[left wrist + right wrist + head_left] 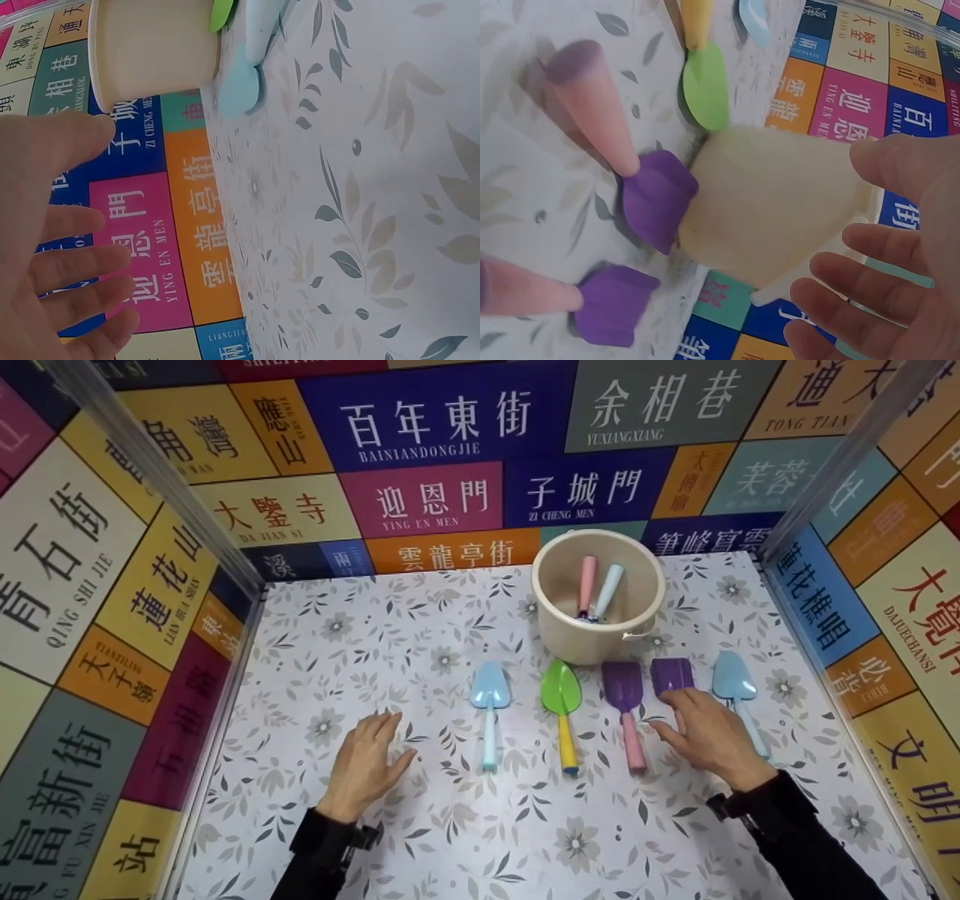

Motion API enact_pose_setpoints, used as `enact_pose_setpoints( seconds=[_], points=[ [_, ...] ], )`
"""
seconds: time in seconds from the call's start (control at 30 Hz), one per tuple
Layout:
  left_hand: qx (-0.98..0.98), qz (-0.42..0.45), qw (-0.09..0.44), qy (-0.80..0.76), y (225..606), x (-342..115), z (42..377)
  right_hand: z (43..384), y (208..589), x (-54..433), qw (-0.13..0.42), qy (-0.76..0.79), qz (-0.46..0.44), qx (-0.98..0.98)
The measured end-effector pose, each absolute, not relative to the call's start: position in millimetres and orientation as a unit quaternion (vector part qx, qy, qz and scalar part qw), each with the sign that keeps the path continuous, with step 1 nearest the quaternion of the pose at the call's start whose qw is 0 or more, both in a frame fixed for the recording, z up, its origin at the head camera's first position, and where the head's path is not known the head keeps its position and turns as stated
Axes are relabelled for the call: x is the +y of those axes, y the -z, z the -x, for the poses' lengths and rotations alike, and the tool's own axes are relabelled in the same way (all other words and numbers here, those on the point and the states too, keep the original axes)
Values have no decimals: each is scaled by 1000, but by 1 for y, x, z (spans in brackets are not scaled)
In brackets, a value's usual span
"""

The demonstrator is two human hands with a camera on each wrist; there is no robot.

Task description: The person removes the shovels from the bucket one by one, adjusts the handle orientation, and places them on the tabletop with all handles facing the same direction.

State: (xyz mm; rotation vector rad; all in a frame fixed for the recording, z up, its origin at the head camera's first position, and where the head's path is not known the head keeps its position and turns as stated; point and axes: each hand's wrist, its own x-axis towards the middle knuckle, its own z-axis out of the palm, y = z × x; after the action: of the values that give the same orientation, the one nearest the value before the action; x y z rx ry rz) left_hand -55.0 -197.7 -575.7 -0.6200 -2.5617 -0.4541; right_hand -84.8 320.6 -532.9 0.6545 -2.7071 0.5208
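My left hand point(365, 769) is held over the left part of the table, fingers loosely spread, holding nothing. Nearest to it lies a light blue toy trowel point(489, 690). My right hand point(716, 739), also holding nothing, is over the handle of a purple toy shovel point(673, 673) and partly hides it. In the right wrist view its fingers are spread and its pink handle point(529, 289) shows. Left of that lie another purple shovel point(622, 684) with a pink handle and a green trowel point(561, 688) with a yellow handle. Right of the hand is a second light blue trowel point(733, 676).
A cream bucket point(577, 641) stands at the back, just behind the row. Inside it lean a pink handle point(588, 581) and a light blue handle point(609, 589). Panels with printed signs point(435, 416) wall in the flower-patterned table point(420, 840) at the back and both sides.
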Motion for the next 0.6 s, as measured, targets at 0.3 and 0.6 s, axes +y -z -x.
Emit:
enact_pose_setpoints(
  seconds=[0.3,0.6],
  points=[
    [-931,213,238,175,583,-205,53,112,490,330,187,-159,-245,-938],
    [-936,205,228,171,582,-208,48,176,428,323,180,-105,-266,-941]
  ],
)
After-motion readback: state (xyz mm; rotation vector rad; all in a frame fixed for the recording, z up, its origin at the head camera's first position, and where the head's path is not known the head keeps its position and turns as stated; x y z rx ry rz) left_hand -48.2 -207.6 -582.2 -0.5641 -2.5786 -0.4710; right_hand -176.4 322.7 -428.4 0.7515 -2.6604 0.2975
